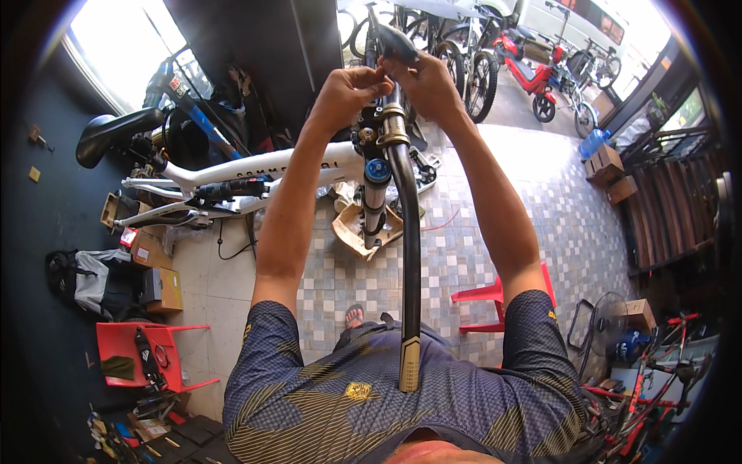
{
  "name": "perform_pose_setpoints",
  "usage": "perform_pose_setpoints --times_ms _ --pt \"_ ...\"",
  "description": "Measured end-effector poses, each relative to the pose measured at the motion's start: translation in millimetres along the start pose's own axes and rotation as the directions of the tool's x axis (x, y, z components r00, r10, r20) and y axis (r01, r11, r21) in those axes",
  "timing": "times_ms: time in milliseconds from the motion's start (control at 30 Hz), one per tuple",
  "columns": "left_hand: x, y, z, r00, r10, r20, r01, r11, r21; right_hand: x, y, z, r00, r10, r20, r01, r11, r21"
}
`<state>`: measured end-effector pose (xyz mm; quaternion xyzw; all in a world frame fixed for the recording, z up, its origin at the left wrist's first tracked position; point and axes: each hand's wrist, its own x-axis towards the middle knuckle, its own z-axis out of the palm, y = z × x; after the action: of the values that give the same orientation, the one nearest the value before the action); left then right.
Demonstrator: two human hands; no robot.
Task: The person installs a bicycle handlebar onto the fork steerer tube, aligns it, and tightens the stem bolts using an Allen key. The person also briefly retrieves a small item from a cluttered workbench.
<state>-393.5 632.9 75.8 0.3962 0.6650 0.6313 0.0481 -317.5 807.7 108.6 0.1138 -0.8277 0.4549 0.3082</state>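
Observation:
A black handlebar [410, 263] runs from my chest away from me, its near end marked in gold. A gold stem clamp [393, 126] grips it beside the white bicycle frame [255, 172]. Beyond the clamp, my right hand [430, 87] is closed around a dark, rounded black part [396, 44] at the bar's far section; its exact kind is unclear. My left hand [346, 94] faces it with thumb and fingers pinched together, and whatever they hold is hidden. Below the clamp, the fork tube [376, 197] carries a blue cap [377, 170].
A cardboard box [355, 236] sits on the tiled floor under the fork. Red plastic stools [147, 340] stand at the lower left and at the right, behind my right arm. Several bicycles and a red scooter [527, 69] are parked ahead. A black saddle [116, 135] juts out at left.

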Motion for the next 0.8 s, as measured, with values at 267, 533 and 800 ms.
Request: perform_pose_setpoints --times_ms 267,533,800 --pt "-3 -7 3 0.998 -0.057 -0.028 0.057 0.998 0.012 -2 22 8 0.999 -0.037 0.006 0.037 0.996 0.077" --pt "-4 -7 -4 0.996 -0.051 0.073 0.053 0.998 -0.035 -1 14 9 0.993 0.002 0.121 -0.03 0.972 0.235" --pt "-2 -15 7 0.997 0.05 -0.056 -0.054 0.995 -0.081 3 25 11 0.974 0.186 0.128 -0.202 0.972 0.121"
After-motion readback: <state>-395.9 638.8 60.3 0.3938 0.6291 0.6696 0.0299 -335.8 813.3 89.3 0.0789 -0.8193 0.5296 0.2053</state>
